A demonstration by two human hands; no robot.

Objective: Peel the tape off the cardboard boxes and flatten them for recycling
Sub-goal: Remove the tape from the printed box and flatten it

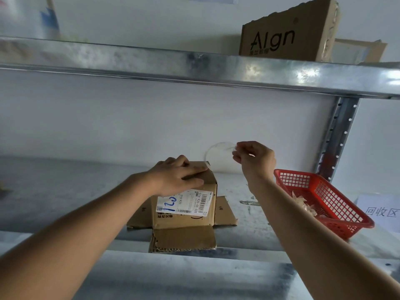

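while left hand [179, 174] presses cardboard box [186, 210], clear tape [218, 152] in right hand [255, 159]

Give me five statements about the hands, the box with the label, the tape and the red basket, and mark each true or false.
1. The left hand rests on top of the cardboard box. True.
2. The right hand pinches a strip of clear tape above the shelf. True.
3. The red basket lies left of the box. False: it lies to the right.
4. The box's near flaps are taped shut. False: they lie open on the shelf.
5. The shipping label bears blue handwriting. True.
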